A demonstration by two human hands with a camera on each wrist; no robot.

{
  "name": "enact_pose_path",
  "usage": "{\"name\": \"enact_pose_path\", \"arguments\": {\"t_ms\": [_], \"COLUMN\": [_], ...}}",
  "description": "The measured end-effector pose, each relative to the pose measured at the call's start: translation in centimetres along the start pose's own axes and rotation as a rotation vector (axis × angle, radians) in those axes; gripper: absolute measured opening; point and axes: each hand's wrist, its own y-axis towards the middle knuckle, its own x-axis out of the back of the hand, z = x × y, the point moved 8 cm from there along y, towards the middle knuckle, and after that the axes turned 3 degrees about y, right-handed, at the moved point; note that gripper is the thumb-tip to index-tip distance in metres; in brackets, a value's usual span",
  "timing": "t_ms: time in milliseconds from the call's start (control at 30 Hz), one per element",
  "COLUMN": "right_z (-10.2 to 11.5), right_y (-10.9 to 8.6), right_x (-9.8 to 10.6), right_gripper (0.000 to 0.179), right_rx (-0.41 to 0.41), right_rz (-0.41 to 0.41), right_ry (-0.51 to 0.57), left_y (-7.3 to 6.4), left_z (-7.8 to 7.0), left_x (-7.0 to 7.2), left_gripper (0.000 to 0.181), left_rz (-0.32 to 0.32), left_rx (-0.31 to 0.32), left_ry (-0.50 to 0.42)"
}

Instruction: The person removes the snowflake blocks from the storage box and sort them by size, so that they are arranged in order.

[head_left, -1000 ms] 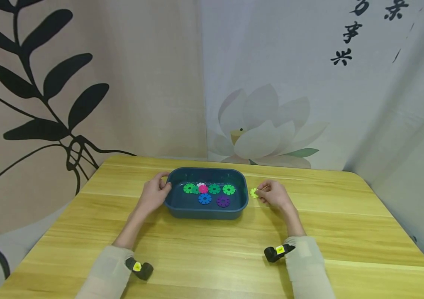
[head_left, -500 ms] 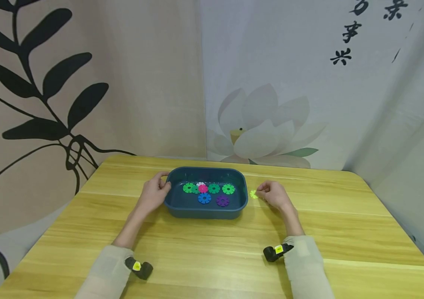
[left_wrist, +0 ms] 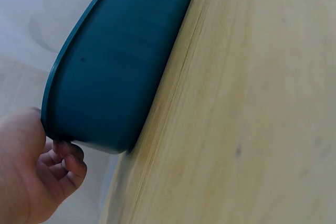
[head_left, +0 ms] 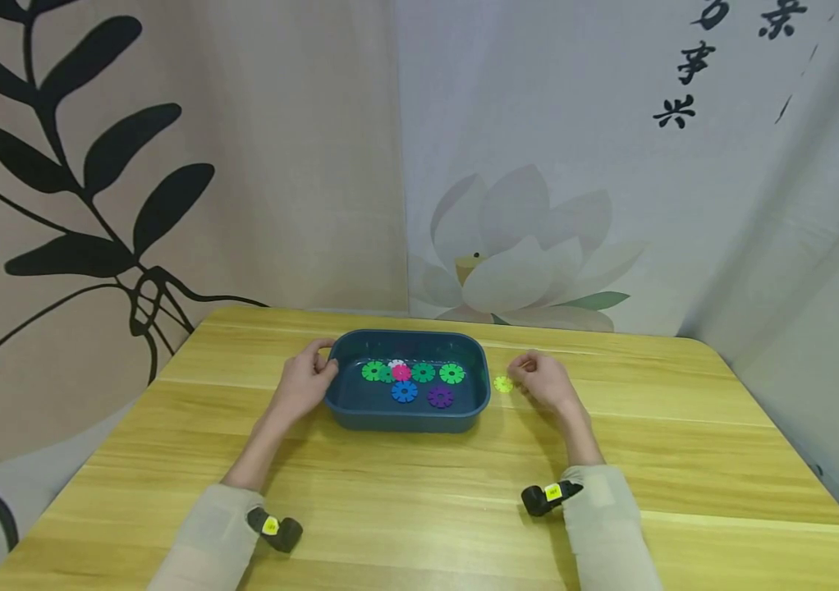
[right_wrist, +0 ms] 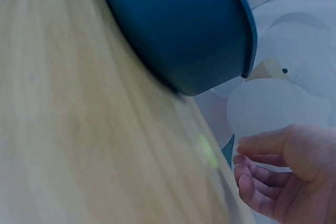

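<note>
My left hand grips the left end of a dark blue plastic tub, thumb over the rim and curled fingers beneath it in the left wrist view. Inside the tub lie several toothed, flower-shaped plastic discs: green ones, a pink one, a blue one, a purple one and a partly covered white one. A yellow-green disc lies flat on the table just right of the tub. Close above and beside it is my right hand, fingers loosely curled with nothing between them.
The wooden table extends to a curtain printed with leaves and a lotus behind it. Each wrist wears a small black camera, one on the left and one on the right.
The yellow-green disc, at first pinched in my right fingers, now lies on the table. My right fingers have let go and drawn slightly up from it. My left hand and the tub stay put.
</note>
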Motion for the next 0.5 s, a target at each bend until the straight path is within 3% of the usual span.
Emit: {"name": "enact_pose_path", "arguments": {"t_ms": [500], "right_z": [4.2], "right_y": [-0.1], "right_x": [0.6], "right_gripper": [0.021], "right_rx": [0.144], "right_rz": [-0.06], "right_ry": [0.039], "left_y": [-0.1], "left_z": [0.1], "left_x": [-0.1], "left_gripper": [0.038], "left_rz": [0.01], "left_rx": [0.014], "left_ry": [-0.019]}}
